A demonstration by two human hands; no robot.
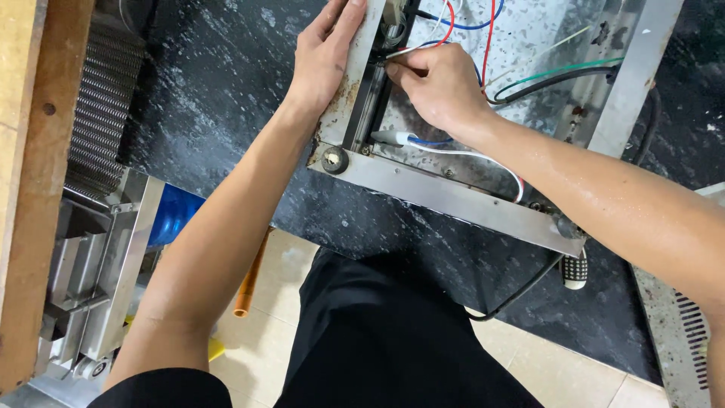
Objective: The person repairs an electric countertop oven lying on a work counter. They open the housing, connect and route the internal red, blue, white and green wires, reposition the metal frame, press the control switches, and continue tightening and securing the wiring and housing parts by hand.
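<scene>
Rusty steel appliance chassis (453, 198) sits upside down on the dark speckled desk (226, 83). Left hand (326, 57) lies flat along its side rail; right hand (438, 87) pinches something among the coloured wires (483, 23), can't tell what, top's cropped.

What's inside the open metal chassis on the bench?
Inside the metal chassis: red wire, blue wire, white wire and green wire, plus a black cable. The right hand covers whatever its fingertips touch.
</scene>
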